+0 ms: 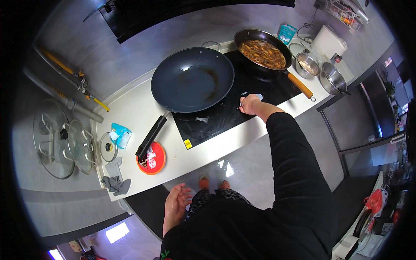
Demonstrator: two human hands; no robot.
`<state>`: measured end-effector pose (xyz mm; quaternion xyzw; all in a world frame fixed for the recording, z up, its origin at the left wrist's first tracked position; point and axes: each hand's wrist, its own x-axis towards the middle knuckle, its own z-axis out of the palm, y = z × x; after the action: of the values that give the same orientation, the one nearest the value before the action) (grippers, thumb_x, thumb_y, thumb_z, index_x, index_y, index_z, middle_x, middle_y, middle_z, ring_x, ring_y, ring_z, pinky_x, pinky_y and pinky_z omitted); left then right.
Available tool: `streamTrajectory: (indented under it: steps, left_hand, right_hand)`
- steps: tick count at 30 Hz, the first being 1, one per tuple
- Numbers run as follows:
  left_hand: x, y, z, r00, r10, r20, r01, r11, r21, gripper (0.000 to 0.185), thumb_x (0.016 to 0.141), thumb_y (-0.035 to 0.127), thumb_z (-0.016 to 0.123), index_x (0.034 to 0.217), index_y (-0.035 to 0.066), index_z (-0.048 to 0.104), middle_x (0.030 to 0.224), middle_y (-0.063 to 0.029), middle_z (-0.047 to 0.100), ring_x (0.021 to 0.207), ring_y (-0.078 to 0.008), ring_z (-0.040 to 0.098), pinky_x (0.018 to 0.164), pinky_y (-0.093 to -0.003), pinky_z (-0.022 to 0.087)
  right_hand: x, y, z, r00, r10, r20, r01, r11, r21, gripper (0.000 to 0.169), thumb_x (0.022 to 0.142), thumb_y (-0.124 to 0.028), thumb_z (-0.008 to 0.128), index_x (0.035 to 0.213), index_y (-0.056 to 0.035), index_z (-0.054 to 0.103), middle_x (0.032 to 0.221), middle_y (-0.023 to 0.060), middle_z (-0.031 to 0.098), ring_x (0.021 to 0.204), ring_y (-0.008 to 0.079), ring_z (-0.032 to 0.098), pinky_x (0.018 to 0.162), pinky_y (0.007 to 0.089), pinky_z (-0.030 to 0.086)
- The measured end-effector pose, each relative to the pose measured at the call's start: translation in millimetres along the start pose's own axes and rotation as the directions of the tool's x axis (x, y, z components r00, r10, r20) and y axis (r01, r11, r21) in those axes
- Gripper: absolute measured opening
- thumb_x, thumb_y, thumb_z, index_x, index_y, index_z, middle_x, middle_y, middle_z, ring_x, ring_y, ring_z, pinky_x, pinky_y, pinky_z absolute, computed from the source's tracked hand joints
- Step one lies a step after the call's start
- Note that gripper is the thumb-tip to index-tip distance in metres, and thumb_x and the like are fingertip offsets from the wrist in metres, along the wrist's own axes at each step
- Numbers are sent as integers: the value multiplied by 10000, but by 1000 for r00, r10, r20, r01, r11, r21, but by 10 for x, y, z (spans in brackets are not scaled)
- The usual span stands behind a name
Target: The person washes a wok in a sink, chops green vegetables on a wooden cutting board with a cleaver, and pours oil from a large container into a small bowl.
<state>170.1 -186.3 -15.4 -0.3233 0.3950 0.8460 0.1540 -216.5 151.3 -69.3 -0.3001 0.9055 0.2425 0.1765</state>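
My right hand is at the control area of the black glass cooktop, its fingers curled around a knob that they mostly hide. A second round knob shows just beyond it. My left hand hangs below the counter's front edge, fingers loosely bent, holding nothing. An empty dark wok rests on the cooktop's left part, slightly wet inside, its black handle pointing towards the lower left. On the right part stands a frying pan with a wooden handle, filled with a brown stew.
A red round lid or plate lies under the wok handle's end. Left of it are a blue tissue pack, a small glass lid and a grey cloth. Steel pots stand at the right. Large glass lids hang on the wall.
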Motion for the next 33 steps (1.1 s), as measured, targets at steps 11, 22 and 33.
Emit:
streamTrajectory:
  steps: [11, 22, 33]
  left_hand:
    - [30, -146, 198, 989, -115, 88, 102, 985, 137, 267, 958, 249, 502, 1133, 48, 526, 948, -126, 648, 770, -206, 648, 622, -307, 535]
    - [467, -252, 1072, 880, -389, 273, 157, 780, 606, 278, 937, 255, 553, 1135, 63, 522, 972, -105, 629, 789, -162, 636, 615, -267, 531]
    - [572, -879, 1872, 605, -741, 292, -27, 348, 937, 251, 954, 250, 526, 1114, 57, 536, 906, -107, 641, 704, -174, 638, 546, -272, 541]
  right_hand:
    - [-247, -187, 68, 952, 287, -111, -254, 937, 239, 691, 939, -505, 390, 1404, 0, 317, 1176, 154, 603, 1034, 280, 619, 846, 369, 491]
    - [-3094, -2433, 2122, 657, 612, 441, -578, 34, 815, 537, 914, -407, 492, 1283, -18, 460, 1249, 229, 521, 1146, 363, 521, 952, 443, 431]
    - [-5130, -6239, 2571, -155, -96, 983, -290, -947, -138, 466, 883, -381, 479, 902, 48, 659, 740, 194, 667, 590, 293, 666, 619, 391, 560]
